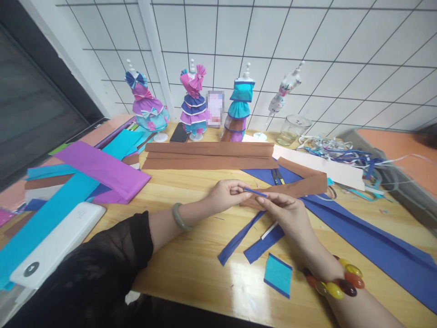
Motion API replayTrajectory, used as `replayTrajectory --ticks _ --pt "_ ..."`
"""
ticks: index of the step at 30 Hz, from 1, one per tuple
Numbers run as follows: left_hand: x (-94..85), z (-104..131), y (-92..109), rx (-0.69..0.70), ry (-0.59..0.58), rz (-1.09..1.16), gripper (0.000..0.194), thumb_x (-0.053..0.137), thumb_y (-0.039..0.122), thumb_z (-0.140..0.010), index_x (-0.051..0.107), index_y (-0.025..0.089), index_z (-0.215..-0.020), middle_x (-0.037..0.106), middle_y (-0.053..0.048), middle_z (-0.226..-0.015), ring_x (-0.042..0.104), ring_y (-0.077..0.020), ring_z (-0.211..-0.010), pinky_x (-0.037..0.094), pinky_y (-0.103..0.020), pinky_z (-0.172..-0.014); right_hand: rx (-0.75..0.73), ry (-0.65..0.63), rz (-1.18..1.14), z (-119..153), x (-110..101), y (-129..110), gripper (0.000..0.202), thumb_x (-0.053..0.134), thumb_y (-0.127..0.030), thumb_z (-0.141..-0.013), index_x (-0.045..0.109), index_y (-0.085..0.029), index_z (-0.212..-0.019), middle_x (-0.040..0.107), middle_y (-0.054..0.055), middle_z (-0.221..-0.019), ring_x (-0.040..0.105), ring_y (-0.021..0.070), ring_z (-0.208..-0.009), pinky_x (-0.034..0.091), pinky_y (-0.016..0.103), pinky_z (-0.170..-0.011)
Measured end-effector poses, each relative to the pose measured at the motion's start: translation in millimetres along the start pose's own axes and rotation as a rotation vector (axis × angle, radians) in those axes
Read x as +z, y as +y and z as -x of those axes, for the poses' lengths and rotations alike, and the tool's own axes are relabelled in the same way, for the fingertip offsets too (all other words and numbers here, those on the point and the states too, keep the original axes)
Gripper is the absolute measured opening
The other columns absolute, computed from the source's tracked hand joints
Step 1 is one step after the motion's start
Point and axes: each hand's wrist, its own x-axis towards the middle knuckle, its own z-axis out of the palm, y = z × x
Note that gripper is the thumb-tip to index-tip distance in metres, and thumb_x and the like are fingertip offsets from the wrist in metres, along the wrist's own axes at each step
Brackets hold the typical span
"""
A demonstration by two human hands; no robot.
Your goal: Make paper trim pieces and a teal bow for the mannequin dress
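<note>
Between my two hands a narrow dark-blue strip (254, 192) is stretched above the table. My left hand (228, 197) pinches its left end, and my right hand (285, 210) pinches the right end. Whether the strip is paper or cloth I cannot tell. Below my hands lie blue strips (239, 240), one with a white edge, and a small turquoise piece (278, 274) with dark-blue borders. A folded brown strip (302, 182) lies just beyond my fingers, with small dark-handled snips (278, 176) beside it.
Several small mannequins (193, 102) stand along the tiled wall, some in layered dresses. A glass jar (293, 130) and tangled ribbons (341, 152) are at the back right. Purple sheets (102, 171) and a white device (58, 243) lie left; a long blue sheet (372, 246) lies right.
</note>
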Motion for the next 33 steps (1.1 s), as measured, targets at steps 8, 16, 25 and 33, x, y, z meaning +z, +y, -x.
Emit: replayTrajectory --ticks 8,16,25,33 --pt "0.0 1 5 -0.039 0.022 -0.061 0.031 0.065 0.039 -0.070 0.060 0.010 -0.081 0.051 0.002 -0.056 0.042 -0.0040 -0.049 0.032 -0.017 -0.047 -0.009 -0.021 0.022 1 0 -1 0.026 0.070 -0.041 -0.067 0.072 -0.020 -0.081 0.073 0.005 -0.082 0.065 0.0210 -0.074 0.051 0.035 -0.071" --pt "-0.6 1 1 -0.022 0.005 -0.070 0.031 0.064 0.040 -0.071 0.059 0.012 -0.084 0.041 0.007 -0.050 0.036 -0.0033 -0.046 0.029 -0.017 -0.046 -0.026 -0.029 0.028 -1 2 2 0.024 0.067 -0.041 -0.069 0.070 -0.019 -0.079 0.071 0.004 -0.076 0.062 0.0181 -0.067 0.050 0.031 -0.063" --pt "-3.0 0 -1 -0.011 -0.071 -0.098 0.031 0.058 0.041 -0.076 0.061 0.011 -0.082 0.047 0.003 -0.057 0.037 -0.0042 -0.050 0.025 -0.018 -0.046 -0.027 -0.039 0.029 0 5 3 0.026 0.068 -0.043 -0.068 0.067 -0.019 -0.077 0.066 0.003 -0.070 0.058 0.0157 -0.063 0.047 0.028 -0.058" --pt "-4.1 -2 0 -0.037 -0.027 -0.074 0.033 0.057 0.045 -0.076 0.056 0.012 -0.079 0.042 0.005 -0.054 0.031 -0.0035 -0.046 0.021 -0.018 -0.044 -0.035 -0.034 -0.073 1 12 3 0.048 0.071 -0.039 -0.066 0.056 -0.017 -0.106 0.055 -0.002 -0.065 0.051 0.0121 -0.059 0.043 0.026 -0.057"
